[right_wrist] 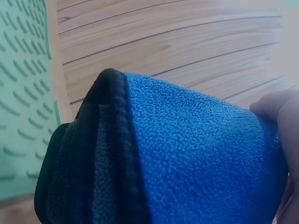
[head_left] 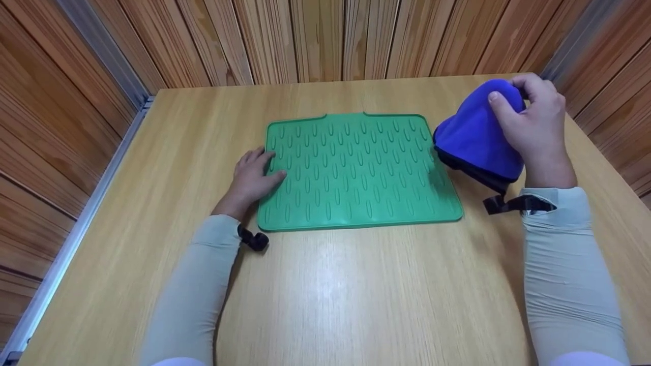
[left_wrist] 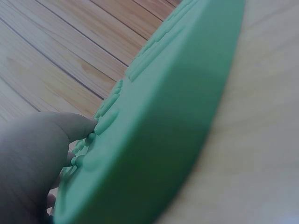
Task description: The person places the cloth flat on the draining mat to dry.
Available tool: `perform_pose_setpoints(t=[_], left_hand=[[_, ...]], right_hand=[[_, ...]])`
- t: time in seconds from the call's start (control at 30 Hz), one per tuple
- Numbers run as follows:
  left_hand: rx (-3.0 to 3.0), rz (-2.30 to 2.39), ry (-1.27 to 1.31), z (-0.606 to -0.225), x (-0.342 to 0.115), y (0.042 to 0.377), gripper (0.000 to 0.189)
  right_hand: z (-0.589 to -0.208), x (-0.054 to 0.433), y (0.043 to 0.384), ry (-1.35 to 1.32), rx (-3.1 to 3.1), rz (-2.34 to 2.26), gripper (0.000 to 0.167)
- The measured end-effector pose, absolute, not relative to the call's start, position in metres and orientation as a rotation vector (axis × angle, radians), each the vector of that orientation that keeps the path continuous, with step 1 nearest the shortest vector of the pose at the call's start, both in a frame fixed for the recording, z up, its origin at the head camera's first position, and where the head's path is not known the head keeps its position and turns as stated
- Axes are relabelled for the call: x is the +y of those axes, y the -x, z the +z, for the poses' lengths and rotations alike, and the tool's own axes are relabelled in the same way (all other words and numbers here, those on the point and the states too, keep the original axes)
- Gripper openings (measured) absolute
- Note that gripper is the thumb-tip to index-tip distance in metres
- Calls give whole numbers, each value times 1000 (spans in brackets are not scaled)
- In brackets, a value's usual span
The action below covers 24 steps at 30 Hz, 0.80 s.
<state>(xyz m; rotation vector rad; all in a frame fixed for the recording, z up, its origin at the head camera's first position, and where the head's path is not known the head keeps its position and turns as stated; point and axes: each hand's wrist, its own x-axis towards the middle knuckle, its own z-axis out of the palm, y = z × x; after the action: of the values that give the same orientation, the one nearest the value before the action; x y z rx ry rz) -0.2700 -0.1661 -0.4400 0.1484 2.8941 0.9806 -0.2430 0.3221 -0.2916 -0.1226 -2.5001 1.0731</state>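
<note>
A green rubber mat (head_left: 356, 170) with raised oval ridges lies flat on the table. On its left edge rests my left hand (head_left: 254, 175), thumb and fingertips touching the ridged top; the left wrist view shows the thumb (left_wrist: 79, 127) against the ridges. Off the mat's right side, my right hand (head_left: 541, 119) pinches a folded blue cloth (head_left: 480, 129) with dark edging and holds it up above the table. In the right wrist view the cloth (right_wrist: 196, 154) has a fuzzy towel-like face, and its folded layers show at the black hem (right_wrist: 119, 140).
The light wooden table (head_left: 325, 290) extends around the mat. Wood-panelled walls (head_left: 315, 40) stand behind and on both sides, with metal strips (head_left: 112, 56) at the corners. A black strap (head_left: 519, 204) circles the right wrist, and another black strap end (head_left: 254, 240) sits at the left.
</note>
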Motion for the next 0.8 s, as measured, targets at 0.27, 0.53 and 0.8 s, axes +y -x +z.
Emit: perform_pose_setpoints(t=[0.27, 0.53, 0.8], left_hand=[[2919, 964, -172, -441, -166, 271, 68], [2916, 971, -161, -439, -165, 269, 69], [2910, 970, -176, -439, -166, 269, 68]], right_hand=[[-288, 299, 250, 15, -2504, 1067, 43], [-284, 277, 261, -90, -2522, 1077, 42], [-283, 253, 271, -160, -2555, 1086, 46]])
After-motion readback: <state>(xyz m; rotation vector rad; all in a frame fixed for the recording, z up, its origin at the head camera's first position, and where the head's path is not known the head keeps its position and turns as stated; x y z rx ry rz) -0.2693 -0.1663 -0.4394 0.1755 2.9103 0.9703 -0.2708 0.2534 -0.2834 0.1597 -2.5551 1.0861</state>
